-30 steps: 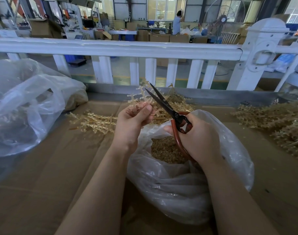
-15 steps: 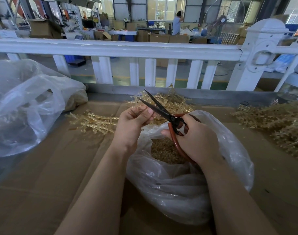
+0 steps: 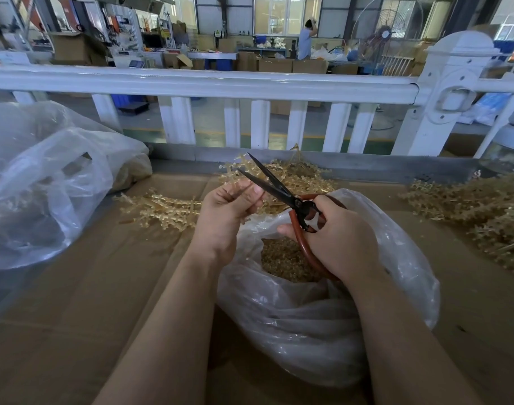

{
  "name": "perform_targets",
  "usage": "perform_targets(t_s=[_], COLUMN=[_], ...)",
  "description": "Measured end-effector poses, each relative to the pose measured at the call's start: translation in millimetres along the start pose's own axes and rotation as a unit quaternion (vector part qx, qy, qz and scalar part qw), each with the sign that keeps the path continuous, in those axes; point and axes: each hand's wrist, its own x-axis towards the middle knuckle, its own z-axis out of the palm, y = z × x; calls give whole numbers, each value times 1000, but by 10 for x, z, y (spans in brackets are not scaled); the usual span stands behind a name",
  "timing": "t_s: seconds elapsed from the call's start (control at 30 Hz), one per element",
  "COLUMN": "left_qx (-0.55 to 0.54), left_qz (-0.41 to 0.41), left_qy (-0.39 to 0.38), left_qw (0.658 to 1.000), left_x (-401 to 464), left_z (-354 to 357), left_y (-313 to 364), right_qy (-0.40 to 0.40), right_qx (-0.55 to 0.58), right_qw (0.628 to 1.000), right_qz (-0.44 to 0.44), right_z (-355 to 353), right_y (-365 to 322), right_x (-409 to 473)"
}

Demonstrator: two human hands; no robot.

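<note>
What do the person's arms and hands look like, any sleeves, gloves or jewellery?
No sleeves show: the left forearm and right forearm are bare down to the picture's lower edge. The left hand and right hand wear no gloves, and no watch, bracelet or ring is visible on them.

No readable text, distant yellow sign too small and blurred to make out

Left hand pinching plastic sprue — right hand gripping scissors, blades apart, above open bag.
</note>
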Motion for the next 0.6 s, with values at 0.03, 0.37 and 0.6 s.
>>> perform_targets(t_s=[0.03,0.37,0.6], left_qx=[-1,-2,4], left_qz=[-1,-4,-5], left_qy=[1,24,18], left_qw=[1000,1000,1000], left_x=[4,1,-27], left_z=[1,4,28], left_y=[-3,-3,34], right_qy=[3,57,65], right_qx=[1,-19,-17], right_qw=[1000,998,998], right_qz=[-1,-7,-12], right_z=[0,-28,-12], right_y=[3,-37,-28], right_x=[-3,-15,-24])
